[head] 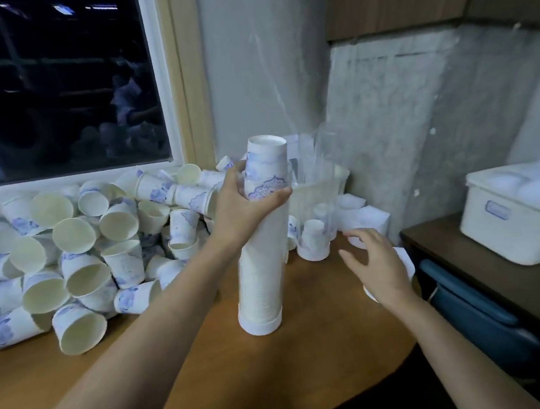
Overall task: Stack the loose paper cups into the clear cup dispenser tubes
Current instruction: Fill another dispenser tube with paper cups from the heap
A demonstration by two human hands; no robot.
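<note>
A tall stack of nested paper cups [263,265], upside down, stands on the wooden table [327,348]. My left hand [242,204] grips it near the top, fingers curled round the blue-patterned upper cup [266,168]. My right hand [376,266] hovers open to the right of the stack, fingers spread, holding nothing. A big pile of loose paper cups [77,254] lies at the left under the window. Clear dispenser tubes [322,178] stand behind the stack by the wall, with a cup [314,239] at their base.
A white lidded plastic box [523,217] sits on a dark side shelf at the right. A blue chair back [473,309] stands between table and shelf. Another white cup [405,263] lies partly hidden under my right hand near the table's right edge.
</note>
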